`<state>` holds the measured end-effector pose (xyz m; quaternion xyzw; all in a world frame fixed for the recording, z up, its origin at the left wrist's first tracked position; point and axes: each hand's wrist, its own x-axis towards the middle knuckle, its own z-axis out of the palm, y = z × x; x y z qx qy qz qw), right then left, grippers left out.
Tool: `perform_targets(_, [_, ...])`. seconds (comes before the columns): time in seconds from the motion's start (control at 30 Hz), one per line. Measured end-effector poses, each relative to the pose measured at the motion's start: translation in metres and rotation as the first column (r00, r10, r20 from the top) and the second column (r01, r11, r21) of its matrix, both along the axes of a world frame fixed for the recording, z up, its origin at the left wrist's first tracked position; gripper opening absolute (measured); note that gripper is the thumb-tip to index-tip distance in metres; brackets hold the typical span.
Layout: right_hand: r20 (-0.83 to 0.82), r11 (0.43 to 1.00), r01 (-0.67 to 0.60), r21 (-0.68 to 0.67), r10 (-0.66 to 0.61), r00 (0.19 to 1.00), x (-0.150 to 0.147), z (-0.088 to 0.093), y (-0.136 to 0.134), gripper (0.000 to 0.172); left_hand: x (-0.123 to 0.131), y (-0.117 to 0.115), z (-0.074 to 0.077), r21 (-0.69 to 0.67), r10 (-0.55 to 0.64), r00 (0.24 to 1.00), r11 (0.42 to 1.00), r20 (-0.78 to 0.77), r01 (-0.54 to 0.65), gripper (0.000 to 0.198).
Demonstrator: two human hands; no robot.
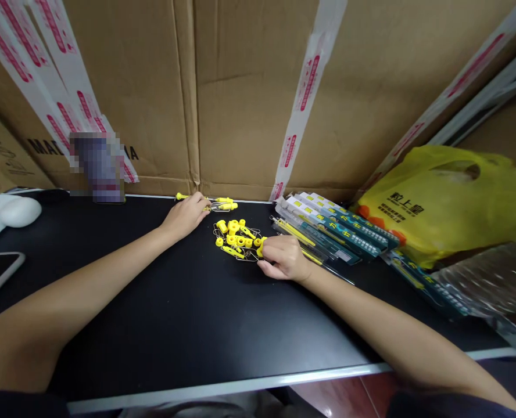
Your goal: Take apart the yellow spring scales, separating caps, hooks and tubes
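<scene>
My left hand (pixel 186 216) is at the back of the table, its fingers curled down over slim yellow plastic-and-wire pieces (pixel 226 206) that lie in a small group. Their yellow ends stick out on both sides of it, and the fingertips are partly hidden. My right hand (pixel 285 257) is closed in a pinch at the right edge of a loose pile of yellow plastic-and-wire pieces (pixel 239 235). Yellow plastic and a bit of thin wire show at its fingertips. Collars, short rods and bent wire loops lie tangled in that pile, between the two hands.
Flat packages (pixel 328 223) with printed cards lie stacked to the right, beside a yellow plastic bag (pixel 450 197) and clear plastic packaging (pixel 497 278). A large cardboard box (pixel 249 98) walls off the back. At left are a white rounded object (pixel 20 211) and a white-rimmed device (pixel 0 273).
</scene>
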<state>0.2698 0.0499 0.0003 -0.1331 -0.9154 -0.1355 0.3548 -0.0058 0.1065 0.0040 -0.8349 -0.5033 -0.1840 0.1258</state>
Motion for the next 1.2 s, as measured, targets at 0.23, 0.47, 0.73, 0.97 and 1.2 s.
perform_targets(0.23, [-0.143,0.956,0.135,-0.260,-0.176,0.974,-0.002,0.002,-0.010,0.025,0.000,-0.042,0.029,0.207,-0.168,0.986,0.964,-0.004,0.166,0.030])
perform_targets(0.47, [-0.099,0.785,0.102,-0.611,-0.203,0.974,-0.020,0.002,-0.043,0.027,-0.001,-0.112,0.015,0.243,-0.351,0.925,0.894,-0.143,0.377,0.029])
perform_targets(0.73, [-0.003,0.640,0.156,-0.752,-0.239,0.971,-0.035,0.000,-0.053,0.031,0.000,-0.112,-0.003,0.166,-0.340,0.938,0.923,-0.064,0.346,0.052])
perform_targets(0.97, [0.071,0.653,0.151,-0.742,-0.148,0.986,-0.036,-0.005,-0.051,0.033,0.002,-0.119,0.000,-0.008,-0.426,0.899,0.904,-0.100,0.428,0.055])
perform_targets(1.2, [0.019,0.786,0.160,-0.597,-0.185,0.982,-0.037,-0.001,-0.051,0.025,0.001,-0.117,-0.002,-0.017,-0.412,0.905,0.911,-0.105,0.413,0.031])
